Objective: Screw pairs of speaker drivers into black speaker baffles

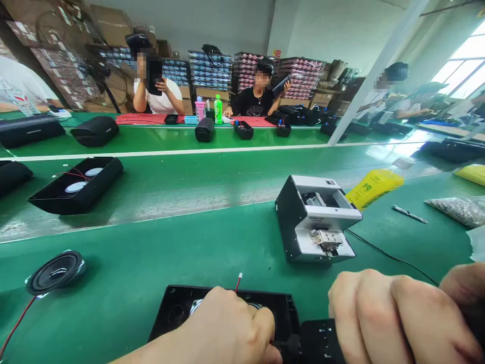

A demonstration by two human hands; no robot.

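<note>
My right hand (397, 313) is wrapped around a black electric screwdriver (318, 338), which lies nearly level with its front end toward the left. My left hand (235, 328) is closed, knuckles up, over a black speaker housing (282, 306) at the bottom of the view. Its fingertips curl down beside the screwdriver's front end; what they pinch, if anything, is hidden. Part of a speaker rim shows behind this hand, and a red wire (238, 282) with a white plug sticks up past the housing's far edge. A loose round speaker (56, 273) lies on the green table to the left.
A screw feeder machine (318, 220) stands beyond my right hand, a yellow bottle (377, 187) behind it. A pen (409, 214) and a bag of small parts (458, 210) lie farther right. An open housing (79, 184) rests on the middle belt. Co-workers sit opposite.
</note>
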